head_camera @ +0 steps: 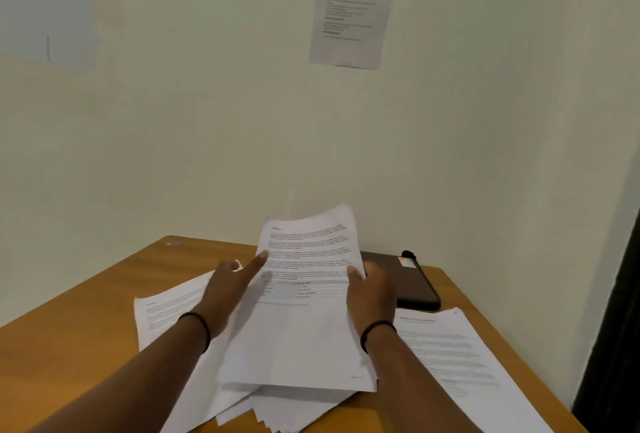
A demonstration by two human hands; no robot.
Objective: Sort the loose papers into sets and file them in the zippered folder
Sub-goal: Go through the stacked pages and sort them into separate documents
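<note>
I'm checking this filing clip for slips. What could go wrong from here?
1. The right hand pinches the raised sheets at one edge only, while the left hand merely touches them; they could slide out.
2. The fanned stack overhangs the table edge and might spill.

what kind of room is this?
Probably a small office or study corner. A wooden desk stands against bare walls, loose papers are spread on it beside a dark folder, and a printed notice is stuck on the wall.
</note>
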